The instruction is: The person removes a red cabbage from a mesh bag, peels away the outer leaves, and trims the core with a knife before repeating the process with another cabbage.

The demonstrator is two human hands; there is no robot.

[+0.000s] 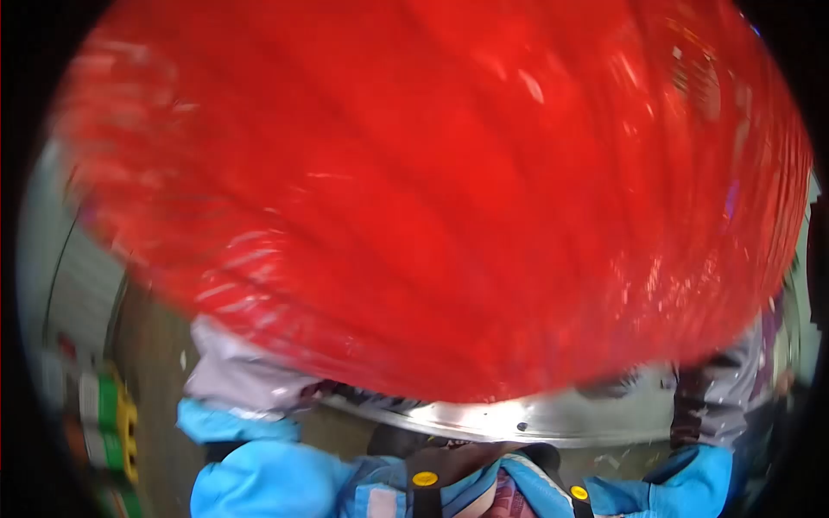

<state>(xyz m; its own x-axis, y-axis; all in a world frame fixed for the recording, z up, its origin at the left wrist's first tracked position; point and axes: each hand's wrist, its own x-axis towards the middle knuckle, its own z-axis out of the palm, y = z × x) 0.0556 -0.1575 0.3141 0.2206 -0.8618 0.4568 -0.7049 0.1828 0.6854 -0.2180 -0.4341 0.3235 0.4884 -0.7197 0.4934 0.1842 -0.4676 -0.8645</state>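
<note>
1. Red, ribbed, glossy mass (449, 190) (badly blurred) fills most of the view, above the near edge of a shiny curved metal rim (518, 420).
2. Left hand (235, 373), grey-covered, meets its lower-left edge.
3. Right hand (721, 388) meets its lower-right edge.
4. Whether either hand is clasping it, I cannot tell.

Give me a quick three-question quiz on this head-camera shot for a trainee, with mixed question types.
1. True or false: the red object, blurred, fills most of the view.
2. The sleeves at the bottom are: A yellow, B blue, C black.
3. Fill in: just below the red object runs a shiny ___ rim.
Key: 1 true; 2 B; 3 metal.
</note>
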